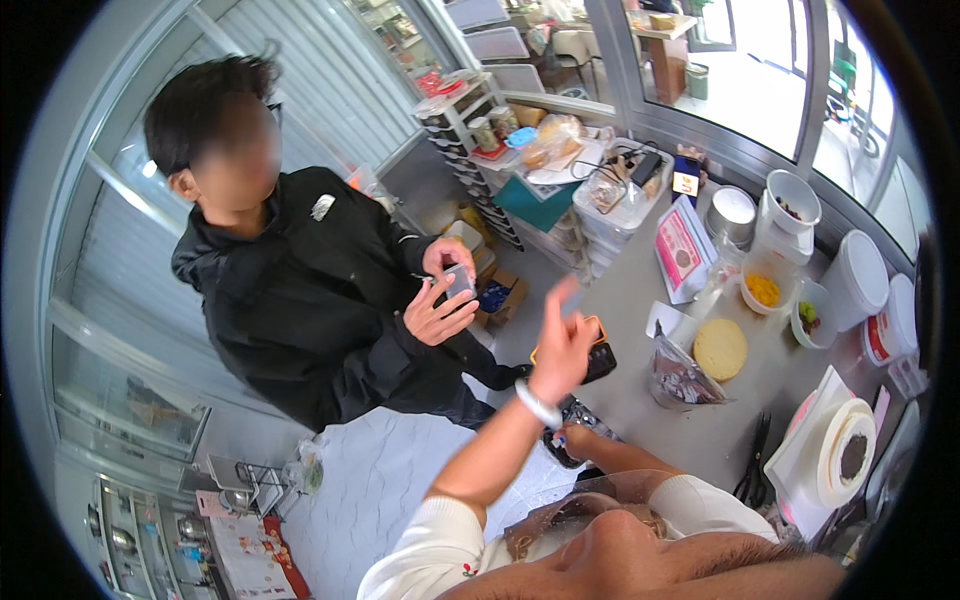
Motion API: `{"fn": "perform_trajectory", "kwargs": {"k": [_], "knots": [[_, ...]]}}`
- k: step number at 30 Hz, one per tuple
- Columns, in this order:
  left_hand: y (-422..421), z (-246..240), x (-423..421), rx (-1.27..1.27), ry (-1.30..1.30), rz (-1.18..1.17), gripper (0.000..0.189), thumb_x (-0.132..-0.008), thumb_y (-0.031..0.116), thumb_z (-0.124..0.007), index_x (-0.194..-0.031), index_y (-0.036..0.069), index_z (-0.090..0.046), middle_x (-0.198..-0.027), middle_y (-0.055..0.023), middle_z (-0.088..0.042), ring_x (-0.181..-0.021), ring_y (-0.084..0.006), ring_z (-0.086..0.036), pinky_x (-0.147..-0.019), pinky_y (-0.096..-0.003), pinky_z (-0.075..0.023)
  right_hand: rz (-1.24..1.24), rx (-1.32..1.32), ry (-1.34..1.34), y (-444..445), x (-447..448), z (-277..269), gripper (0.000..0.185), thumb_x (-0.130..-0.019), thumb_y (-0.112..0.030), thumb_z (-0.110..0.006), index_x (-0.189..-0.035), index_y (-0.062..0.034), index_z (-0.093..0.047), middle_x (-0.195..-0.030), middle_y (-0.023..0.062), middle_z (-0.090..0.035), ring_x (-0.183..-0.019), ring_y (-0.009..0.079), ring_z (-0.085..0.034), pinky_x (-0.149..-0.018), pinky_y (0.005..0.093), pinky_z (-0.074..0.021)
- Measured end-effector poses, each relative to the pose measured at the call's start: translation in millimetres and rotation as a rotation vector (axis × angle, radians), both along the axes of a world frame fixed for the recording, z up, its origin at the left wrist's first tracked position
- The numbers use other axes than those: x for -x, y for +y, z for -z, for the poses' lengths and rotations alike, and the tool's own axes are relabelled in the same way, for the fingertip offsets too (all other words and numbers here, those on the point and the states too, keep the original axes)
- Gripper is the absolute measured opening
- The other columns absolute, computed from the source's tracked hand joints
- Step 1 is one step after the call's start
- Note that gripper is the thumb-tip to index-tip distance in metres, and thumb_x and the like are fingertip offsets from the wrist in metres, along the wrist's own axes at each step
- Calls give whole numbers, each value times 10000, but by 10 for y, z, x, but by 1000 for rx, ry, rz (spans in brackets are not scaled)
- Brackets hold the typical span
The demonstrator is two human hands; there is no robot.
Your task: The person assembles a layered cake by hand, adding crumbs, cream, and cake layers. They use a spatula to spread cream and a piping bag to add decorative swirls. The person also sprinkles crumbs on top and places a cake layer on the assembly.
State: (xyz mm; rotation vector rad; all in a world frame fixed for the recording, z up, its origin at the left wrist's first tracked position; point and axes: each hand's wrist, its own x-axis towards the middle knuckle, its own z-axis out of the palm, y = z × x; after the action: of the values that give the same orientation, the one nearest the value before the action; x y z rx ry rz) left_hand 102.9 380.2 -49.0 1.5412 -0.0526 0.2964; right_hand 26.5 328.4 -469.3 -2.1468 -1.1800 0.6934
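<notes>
My left hand (pixel 566 349) is raised in front of me, its index finger extended and the others curled, with nothing seen in it. A white bangle (pixel 538 405) circles that wrist. Behind the hand, at the counter's edge, are a black object (pixel 600 363) and an orange-rimmed item (pixel 598 328), both partly covered. Lower down, my right hand (pixel 577 441) has its fingers curled at a glossy dark object (pixel 586 415). A small blue and white bit shows at its fingertips; whether the hand grips either is unclear.
A person in a black jacket (pixel 307 300) faces me, holding a small clear box (pixel 459 282). On the steel counter (pixel 637 442) are a round sponge cake (pixel 720 349), a foil pouch (pixel 679 371), tubs (pixel 855 281), black scissors (pixel 754 469) and a white turntable (pixel 829 461).
</notes>
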Motion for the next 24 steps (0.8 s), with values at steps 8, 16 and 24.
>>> {"fn": "perform_trajectory", "kwargs": {"k": [8,16,24], "knots": [[1163,-1582,-2232,-584,216,-412,951,-822,135,-650,-1635,111,-157,-968,-162,-695,-781,-262,-640,-718,-352,-505,-32,-85,-6,-298,-30,-479,317,-785,-140,-701,-1093,-68,-722,-1115,153,-712,-1185,334,-610,-1027,404,-492],[1405,-1812,-2559,-935,310,-468,946,-808,199,-642,-1617,51,-174,-1358,-294,-597,-1214,-356,-627,-1009,-368,-480,-111,134,6,-259,-83,-1144,422,-868,-237,-674,-1260,-80,-665,-1321,147,-636,-1334,305,-506,-1121,390,-418],[1388,-1725,-2475,-990,213,-495,922,-781,232,-641,-1594,39,-252,-1403,-308,-555,-1290,-379,-572,-1071,-381,-449,-101,40,-47,-90,-176,-973,403,-876,-269,-665,-1233,-84,-652,-1266,203,-603,-1215,369,-573,-1041,459,-474]]}}
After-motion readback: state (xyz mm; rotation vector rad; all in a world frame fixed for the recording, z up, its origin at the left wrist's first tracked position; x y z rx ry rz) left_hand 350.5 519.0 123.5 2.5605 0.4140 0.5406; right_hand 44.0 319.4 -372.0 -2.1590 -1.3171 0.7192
